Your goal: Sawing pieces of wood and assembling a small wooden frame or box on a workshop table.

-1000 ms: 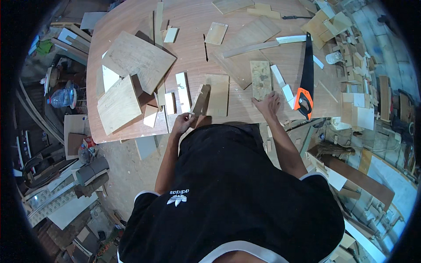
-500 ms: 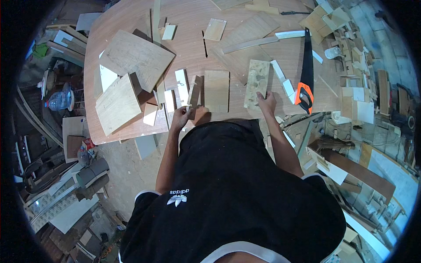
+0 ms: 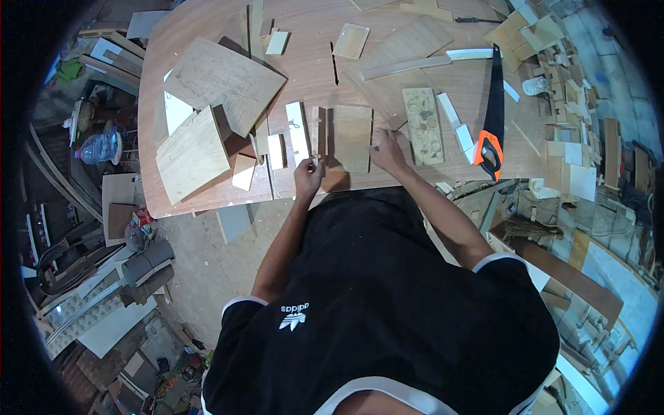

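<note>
On the brown table (image 3: pixel 304 77), a flat board (image 3: pixel 352 138) lies in front of the person. A spotted board (image 3: pixel 423 124) lies to its right. The right hand (image 3: pixel 388 151) is between them; I cannot tell if its grip pinches anything. The left hand (image 3: pixel 308 177) pinches the near end of a thin wood strip (image 3: pixel 318 130), just left of the flat board.

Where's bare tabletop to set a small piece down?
Bare tabletop shows between the larger left-side board and the thin black line; another patch lies beyond that board, left of the long pale strip. It's crowded around the left hand, and from the right hand across to the saw.
</note>
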Demonstrator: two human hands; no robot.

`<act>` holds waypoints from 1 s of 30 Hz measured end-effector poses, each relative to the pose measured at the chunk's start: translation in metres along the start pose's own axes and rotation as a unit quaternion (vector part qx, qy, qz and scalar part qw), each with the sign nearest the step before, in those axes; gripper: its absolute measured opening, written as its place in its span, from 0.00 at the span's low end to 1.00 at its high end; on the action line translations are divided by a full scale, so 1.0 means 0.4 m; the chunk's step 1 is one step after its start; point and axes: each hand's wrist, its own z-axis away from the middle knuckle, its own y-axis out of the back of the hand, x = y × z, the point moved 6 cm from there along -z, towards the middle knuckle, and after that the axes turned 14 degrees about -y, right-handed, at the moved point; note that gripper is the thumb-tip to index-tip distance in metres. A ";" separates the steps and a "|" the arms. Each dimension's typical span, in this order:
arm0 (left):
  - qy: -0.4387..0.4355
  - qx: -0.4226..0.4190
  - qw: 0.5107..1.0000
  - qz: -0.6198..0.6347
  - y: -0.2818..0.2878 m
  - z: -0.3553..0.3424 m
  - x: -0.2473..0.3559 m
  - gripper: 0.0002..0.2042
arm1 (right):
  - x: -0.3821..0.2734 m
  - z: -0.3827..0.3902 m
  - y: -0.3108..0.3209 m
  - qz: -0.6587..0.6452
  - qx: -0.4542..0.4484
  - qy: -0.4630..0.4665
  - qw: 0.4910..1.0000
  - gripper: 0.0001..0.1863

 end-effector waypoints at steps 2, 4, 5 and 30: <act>-0.042 -0.021 0.998 -0.045 -0.023 -0.018 0.039 0.14 | -0.013 -0.020 -0.022 -0.009 0.012 -0.002 1.000 0.26; -0.053 -0.019 0.997 -0.043 -0.041 -0.028 0.068 0.13 | -0.010 -0.031 -0.020 -0.028 0.039 0.003 0.999 0.25; -0.054 -0.023 0.997 -0.047 -0.047 -0.031 0.079 0.13 | -0.008 -0.035 -0.012 -0.047 0.066 0.011 0.997 0.24; -0.031 -0.149 0.982 -0.114 -0.157 -0.017 0.094 0.20 | 0.463 -0.025 0.405 0.139 0.146 -0.226 0.953 0.28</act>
